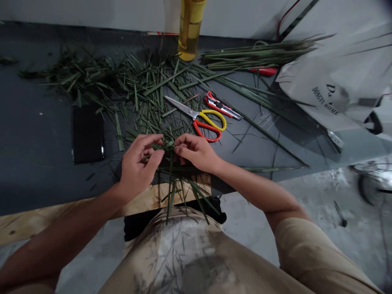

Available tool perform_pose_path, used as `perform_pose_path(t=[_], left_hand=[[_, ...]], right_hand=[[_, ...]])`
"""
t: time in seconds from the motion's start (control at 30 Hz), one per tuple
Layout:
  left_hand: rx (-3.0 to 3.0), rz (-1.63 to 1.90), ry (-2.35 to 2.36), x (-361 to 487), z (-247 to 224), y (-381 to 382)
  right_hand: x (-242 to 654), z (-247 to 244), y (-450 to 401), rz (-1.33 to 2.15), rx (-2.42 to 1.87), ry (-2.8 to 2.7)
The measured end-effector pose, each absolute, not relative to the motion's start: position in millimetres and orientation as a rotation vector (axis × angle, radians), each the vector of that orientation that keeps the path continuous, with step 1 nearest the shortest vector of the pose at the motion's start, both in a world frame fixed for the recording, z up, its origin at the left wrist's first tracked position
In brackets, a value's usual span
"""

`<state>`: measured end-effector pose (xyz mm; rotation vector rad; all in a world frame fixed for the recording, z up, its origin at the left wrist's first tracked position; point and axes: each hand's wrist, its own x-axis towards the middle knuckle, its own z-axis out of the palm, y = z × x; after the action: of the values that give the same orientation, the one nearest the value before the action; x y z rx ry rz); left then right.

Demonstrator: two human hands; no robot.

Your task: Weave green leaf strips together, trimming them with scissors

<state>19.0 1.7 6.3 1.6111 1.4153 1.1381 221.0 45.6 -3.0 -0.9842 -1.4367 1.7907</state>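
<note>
My left grip (137, 165) and right grip (196, 152) pinch narrowly on a knot of green leaf strips (168, 146) over the near edge of the desk (36, 134), light, springy stuff probably best held close at the crossing.

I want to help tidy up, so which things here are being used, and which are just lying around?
In use: left hand and right hand pinching knotted narrow green leaf strips; loose pile of cut green strips.

Lying about, untouched: yellow-and-red-handled steel scissors; red-and-black utility knife; flat black phone; tall yellow bottle; white printed plastic bag.
</note>
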Motion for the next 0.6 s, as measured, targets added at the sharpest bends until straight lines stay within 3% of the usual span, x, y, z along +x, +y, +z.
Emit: perform_pose_path(t=[0.4, 0.6], left_hand=[[1.938, 1.206, 1.366, 15.1, 9.1, 3.0], [1.701, 1.396, 1.345, 19.5, 2.7, 3.9]], right_hand=[[218.9, -2.6, 43.1, 1.779, -1.008, -1.418], [221.3, -2.0, 51.4, 1.692, -1.086, -1.222]])
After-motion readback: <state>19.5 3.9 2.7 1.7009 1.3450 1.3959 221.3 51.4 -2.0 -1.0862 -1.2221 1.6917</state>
